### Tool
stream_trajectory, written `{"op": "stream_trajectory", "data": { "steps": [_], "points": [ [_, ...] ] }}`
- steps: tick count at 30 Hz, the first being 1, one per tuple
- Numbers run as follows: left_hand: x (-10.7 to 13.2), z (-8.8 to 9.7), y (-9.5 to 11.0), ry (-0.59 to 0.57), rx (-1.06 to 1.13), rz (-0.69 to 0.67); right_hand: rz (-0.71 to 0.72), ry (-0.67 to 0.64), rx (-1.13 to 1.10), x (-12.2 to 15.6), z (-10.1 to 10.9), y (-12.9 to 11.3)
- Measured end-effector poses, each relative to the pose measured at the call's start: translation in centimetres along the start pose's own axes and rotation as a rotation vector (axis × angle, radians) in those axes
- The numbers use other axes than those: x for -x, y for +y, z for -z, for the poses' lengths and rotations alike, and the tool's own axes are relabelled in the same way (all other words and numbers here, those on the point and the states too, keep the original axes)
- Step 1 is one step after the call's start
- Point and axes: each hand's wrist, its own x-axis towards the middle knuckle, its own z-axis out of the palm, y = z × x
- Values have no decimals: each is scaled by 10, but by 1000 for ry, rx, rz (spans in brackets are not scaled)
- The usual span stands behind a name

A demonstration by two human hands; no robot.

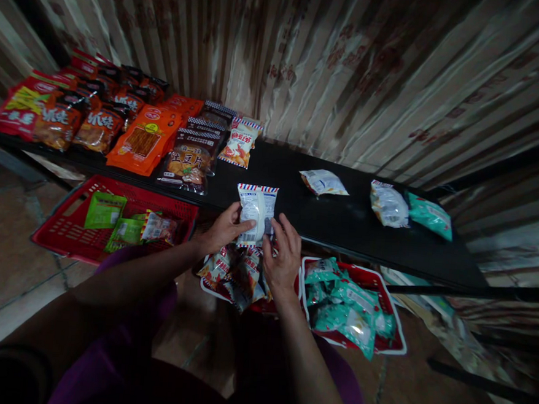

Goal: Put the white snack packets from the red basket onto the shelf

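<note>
A white snack bag (258, 210) with red and blue striped ends is held upright, its printed back with the seam facing me. My left hand (225, 228) grips its left side, thumb across the front. At its lower right edge, my right hand (283, 252) curls its fingers against the bag. Just below hangs a basket of similar snack bags (246, 271), partly covered by my hands. Behind, on the black shelf (281, 172), a matching snack bag (240, 142) stands with its front showing.
Orange, red and brown snack packs (140, 134) crowd the shelf's left end. White bags (324, 182) and a teal bag (430, 215) lie on the right. A red basket (67, 225) with green packs is at left; another basket (401, 340) holds teal bags. Curtains (307, 63) hang behind.
</note>
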Motion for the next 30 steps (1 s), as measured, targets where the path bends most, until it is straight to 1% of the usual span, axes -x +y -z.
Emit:
{"op": "stream_trajectory", "data": {
  "steps": [2, 4, 8, 10, 12, 14, 16, 18, 22, 24, 26, 28, 30],
  "points": [
    [1, -2, 0, 1, -21, -1, 59, -21, 13, 1, 0, -1],
    [3, -3, 2, -7, -52, -8, 85, -47, 8, 3, -1, 0],
    [8, -3, 8, -55, -141, -72, 69, -51, -20, 4, 0, 0],
    [11, -1, 10, -53, -216, -127, 46, -37, -70, 3, 4, -3],
    [13, 2, 12, -22, -319, -190, -21, -44, -161, 2, 9, -10],
    [16, 4, 13, -4, -446, -276, -128, -81, -307, 0, 14, -16],
    [18, 5, 15, -32, -580, -378, -231, -116, -483, 0, 17, -21],
    [21, 4, 16, -73, -689, -468, -310, -135, -597, 0, 18, -22],
    [25, 0, 15, -129, -847, -589, -448, -148, -595, 1, 16, -20],
    [26, -1, 15, -153, -910, -635, -504, -134, -624, 1, 15, -19],
    [26, -3, 15, -164, -932, -663, -555, -90, -683, 0, 13, -18],
    [26, -4, 15, -155, -919, -665, -606, -43, -744, 0, 10, -17],
    [26, -5, 15, -120, -886, -638, -655, -29, -806, -1, 8, -17]
  ]
}}
